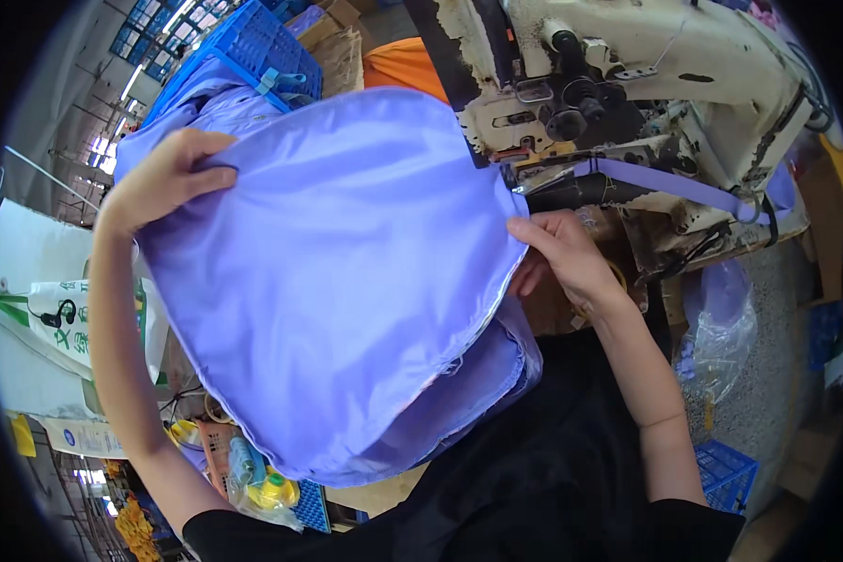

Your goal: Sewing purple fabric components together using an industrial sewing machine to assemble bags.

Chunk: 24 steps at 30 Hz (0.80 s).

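Observation:
A large lavender fabric piece [337, 253], shaped like a bag panel with rounded corners, spreads across the middle. My left hand [173, 178] grips its upper left edge, thumb on top. At its right edge my right hand [571, 258] pinches the fabric just below the sewing machine's stitching point, with the underside fingers partly hidden. The worn cream sewing machine [702, 75] stands at the upper right, and the panel's rim reaches its presser foot area. A lavender binding strip [670, 180] runs from the right into the machine. Beneath the panel hangs another lavender layer [478, 393] with bound edges.
More lavender fabric [183, 122] lies beside a blue plastic crate [262, 51] at the upper left. Thread cones [273, 491] sit in a basket at the lower left. A plastic bag [726, 318] and another blue crate [726, 473] are on the right.

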Motion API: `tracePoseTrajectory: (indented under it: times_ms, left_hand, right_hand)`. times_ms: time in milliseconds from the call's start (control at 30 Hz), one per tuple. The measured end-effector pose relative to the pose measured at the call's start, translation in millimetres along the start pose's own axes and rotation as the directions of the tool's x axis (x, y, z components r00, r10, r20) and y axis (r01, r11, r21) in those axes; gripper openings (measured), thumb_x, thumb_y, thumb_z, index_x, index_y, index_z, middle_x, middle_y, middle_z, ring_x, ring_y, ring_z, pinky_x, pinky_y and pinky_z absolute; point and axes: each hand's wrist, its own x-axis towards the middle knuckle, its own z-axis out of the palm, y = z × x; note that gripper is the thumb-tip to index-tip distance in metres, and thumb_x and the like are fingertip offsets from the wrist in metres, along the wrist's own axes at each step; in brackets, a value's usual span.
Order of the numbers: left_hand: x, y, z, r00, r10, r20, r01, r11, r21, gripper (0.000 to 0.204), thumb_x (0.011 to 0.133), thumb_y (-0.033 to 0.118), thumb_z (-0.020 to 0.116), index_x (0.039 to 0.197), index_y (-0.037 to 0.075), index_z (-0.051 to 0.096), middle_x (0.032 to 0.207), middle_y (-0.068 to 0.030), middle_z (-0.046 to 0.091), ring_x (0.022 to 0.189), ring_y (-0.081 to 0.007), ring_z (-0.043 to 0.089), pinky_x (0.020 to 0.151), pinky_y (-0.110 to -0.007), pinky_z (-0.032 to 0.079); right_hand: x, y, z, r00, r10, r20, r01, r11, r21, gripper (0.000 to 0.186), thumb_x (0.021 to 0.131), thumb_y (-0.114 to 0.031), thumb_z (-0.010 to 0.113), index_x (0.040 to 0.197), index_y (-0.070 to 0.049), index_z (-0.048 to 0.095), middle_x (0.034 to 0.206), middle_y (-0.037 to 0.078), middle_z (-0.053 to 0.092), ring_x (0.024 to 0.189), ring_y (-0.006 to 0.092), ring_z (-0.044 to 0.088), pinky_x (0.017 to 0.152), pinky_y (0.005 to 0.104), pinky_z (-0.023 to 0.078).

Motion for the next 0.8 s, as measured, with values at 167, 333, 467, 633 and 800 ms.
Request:
tracePoseTrajectory:
  times_ms: [167,333,467,633,800]
  left_hand:
    - [-52.3,80.9,-9.9,0.987,-0.128,-0.093,0.126,0.992,-0.026,0.028,0.087,0.006,0.069,0.113,-0.004,0.065,0.097,-0.0076,0.064,0.075,-0.0128,0.057,0.071,-0.020,0.048]
    - [-99.3,134.9,34.3,0.863,-0.417,-0.286,0.237,0.833,-0.500,0.045,0.088,0.005,0.070,0.128,-0.009,0.055,0.113,-0.0212,0.066,0.087,-0.0201,0.066,0.081,-0.021,0.052]
    - [-110.6,140.1,62.2,0.907,-0.369,-0.203,0.166,0.756,-0.633,0.044,0.088,0.002,0.067,0.128,-0.012,0.054,0.114,-0.0204,0.067,0.087,-0.0178,0.066,0.082,-0.019,0.050]
    - [-111.7,131.1,90.1,0.798,-0.503,-0.332,0.087,0.641,-0.762,0.046,0.087,-0.001,0.065,0.130,-0.013,0.053,0.112,-0.0178,0.068,0.087,-0.0144,0.064,0.081,-0.018,0.048]
    - [-104.4,115.6,99.5,0.762,-0.518,-0.389,0.048,0.643,-0.764,0.046,0.087,0.000,0.065,0.130,-0.013,0.053,0.110,-0.0168,0.068,0.086,-0.0127,0.064,0.080,-0.017,0.048]
  right_hand:
    - [13.4,4.8,-3.3,0.995,-0.048,-0.091,0.051,0.998,0.032,0.030,0.094,-0.022,0.063,0.078,0.002,0.067,0.063,0.009,0.066,0.042,0.0127,0.056,0.039,0.0197,0.044]
    - [19.4,3.0,-6.1,0.975,-0.156,-0.157,0.136,0.982,-0.128,0.028,0.092,-0.021,0.064,0.075,0.000,0.069,0.060,0.003,0.062,0.044,0.0080,0.048,0.041,0.0190,0.036]
    - [13.8,-11.5,-13.2,0.986,-0.122,-0.113,0.087,0.959,-0.271,0.029,0.089,-0.020,0.062,0.066,-0.002,0.065,0.056,-0.001,0.055,0.047,0.0059,0.041,0.044,0.0199,0.031]
    - [11.1,-24.4,-18.1,0.996,-0.085,-0.035,0.064,0.915,-0.399,0.031,0.086,-0.019,0.061,0.058,-0.003,0.059,0.053,-0.003,0.049,0.048,0.0049,0.037,0.044,0.0210,0.028]
    - [8.2,-27.2,-19.2,0.997,-0.076,-0.007,0.068,0.928,-0.365,0.031,0.085,-0.019,0.061,0.058,-0.004,0.057,0.051,-0.002,0.049,0.044,0.0054,0.037,0.041,0.0215,0.028]
